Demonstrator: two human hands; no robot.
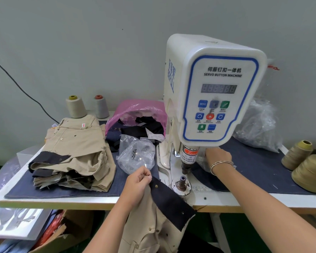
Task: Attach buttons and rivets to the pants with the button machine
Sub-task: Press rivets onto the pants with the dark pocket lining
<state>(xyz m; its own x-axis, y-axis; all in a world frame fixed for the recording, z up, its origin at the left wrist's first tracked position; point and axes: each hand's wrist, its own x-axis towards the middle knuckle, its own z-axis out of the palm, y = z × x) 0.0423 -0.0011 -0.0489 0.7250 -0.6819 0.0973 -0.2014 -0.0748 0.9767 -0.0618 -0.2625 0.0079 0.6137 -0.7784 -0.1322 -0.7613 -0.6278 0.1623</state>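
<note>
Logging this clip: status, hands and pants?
Left hand pinches pants waistband by lower die. Right hand reaches into clear bag behind button machine. Die unobstructed.

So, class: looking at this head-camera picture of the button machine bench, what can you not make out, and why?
- Right hand: fingertips hidden behind the machine head, so what they touch is unclear.
- Display: digits blurred.
- Clear bag: contents too small to identify.
- Left hand: pinches the pants' dark waistband; anything between fingers too small.
- Pants: lower part cut off by bottom edge.
</note>
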